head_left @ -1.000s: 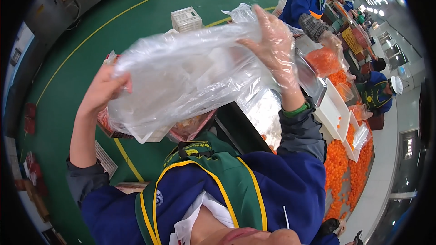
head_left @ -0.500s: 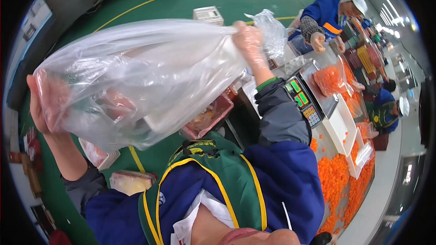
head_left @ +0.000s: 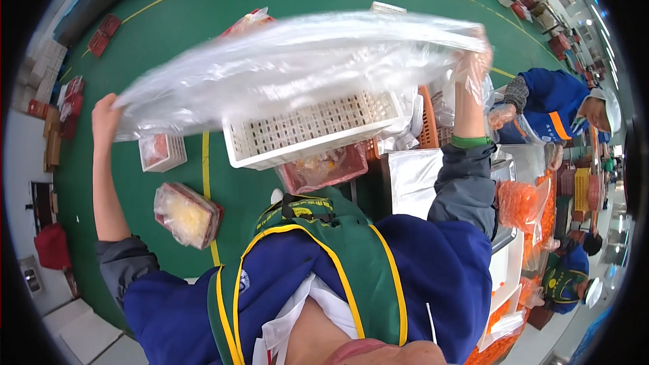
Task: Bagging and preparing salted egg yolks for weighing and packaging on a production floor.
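Note:
A large clear plastic bag (head_left: 284, 61) is stretched wide above a white perforated crate (head_left: 257, 152). My left hand (head_left: 107, 111), raised at the left, grips one end of the bag. My right hand (head_left: 473, 64), in a thin clear glove, grips the other end at the upper right. Beneath the crate sits a pink container (head_left: 321, 179) with pale contents. The crate's upper part is partly hidden behind the plastic.
Bagged yellowish goods (head_left: 189, 213) and a small white crate (head_left: 162, 159) lie on the green floor at left. At right are a steel surface (head_left: 412, 179), orange bagged pieces (head_left: 520, 203), a co-worker (head_left: 554, 105) and another worker (head_left: 571, 277) farther down.
Both my hands have spread apart, pulling the bag out long and flat. My right hand has moved outward to the right, the view has turned, and the white crate now shows beneath the plastic.

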A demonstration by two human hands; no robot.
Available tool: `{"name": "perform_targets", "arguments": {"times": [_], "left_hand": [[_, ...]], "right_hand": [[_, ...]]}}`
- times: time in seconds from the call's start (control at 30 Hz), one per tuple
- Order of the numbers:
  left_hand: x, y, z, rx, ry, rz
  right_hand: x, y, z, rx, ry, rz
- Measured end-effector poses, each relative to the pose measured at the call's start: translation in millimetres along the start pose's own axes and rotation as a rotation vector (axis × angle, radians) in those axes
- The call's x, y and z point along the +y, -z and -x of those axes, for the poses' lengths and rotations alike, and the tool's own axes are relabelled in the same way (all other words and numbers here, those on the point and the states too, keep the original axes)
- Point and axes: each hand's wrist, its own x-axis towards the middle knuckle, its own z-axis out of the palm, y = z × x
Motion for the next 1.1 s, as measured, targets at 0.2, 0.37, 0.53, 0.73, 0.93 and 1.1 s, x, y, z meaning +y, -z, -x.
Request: {"name": "perform_targets", "arguments": {"times": [0.2, 0.37, 0.53, 0.73, 0.93, 1.1], "left_hand": [[-10, -58, 98, -0.355, 0.797, 0.717], [30, -66, 173, -0.379, 0.911, 1.018], [56, -55, 146, -0.431, 0.96, 1.086], [268, -86, 46, -0.49, 0.583, 1.272], [275, -92, -33, -0.5, 0.649, 1.493], [69, -194, -116, -0.071, 0.712, 0.915]], "right_hand": [[7, 30, 96, -0.817, 1.084, 1.142], [29, 110, 97, -1.33, -0.046, 0.904], [35, 116, 52, -0.912, 0.13, 0.969], [36, 66, 31, -0.771, -0.419, 0.546], [64, 85, 17, -0.73, -0.436, 0.727], [96, 58, -13, -0.225, -0.683, 0.416]]}}
